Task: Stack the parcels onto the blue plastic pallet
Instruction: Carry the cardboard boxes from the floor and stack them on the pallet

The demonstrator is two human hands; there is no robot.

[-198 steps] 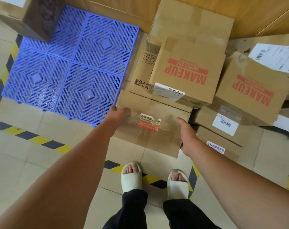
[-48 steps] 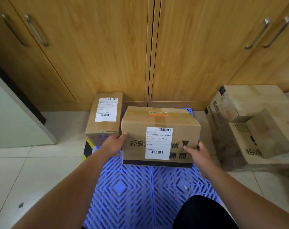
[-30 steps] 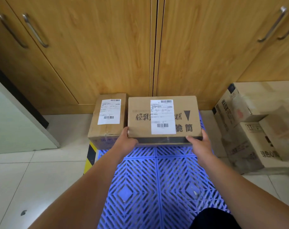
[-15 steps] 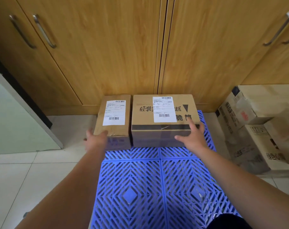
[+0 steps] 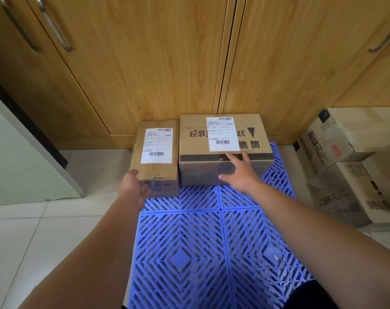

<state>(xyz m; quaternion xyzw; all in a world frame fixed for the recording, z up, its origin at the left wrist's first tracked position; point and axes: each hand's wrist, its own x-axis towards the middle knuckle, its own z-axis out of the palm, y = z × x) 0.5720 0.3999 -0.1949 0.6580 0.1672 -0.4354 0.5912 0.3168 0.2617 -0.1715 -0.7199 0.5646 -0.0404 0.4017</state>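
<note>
Two brown parcels stand side by side at the far edge of the blue plastic pallet (image 5: 189,253). The narrow parcel (image 5: 156,150) with a white label is on the left, the wider parcel (image 5: 223,148) with black characters and a white label on the right. My left hand (image 5: 134,186) lies against the near left corner of the narrow parcel, fingers relaxed. My right hand (image 5: 239,173) presses flat with straight fingers on the wide parcel's front face, fingertips at its top edge.
Wooden cabinet doors (image 5: 167,63) rise directly behind the parcels. A heap of further cardboard boxes (image 5: 345,170) stands on the floor to the right of the pallet. A pale panel (image 5: 15,152) leans at the left. Tiled floor (image 5: 44,237) surrounds the pallet.
The wide parcel came down onto the pallet next to the narrow one. My left hand shifted to the narrow parcel's corner; my right hand slid left along the wide parcel's front.
</note>
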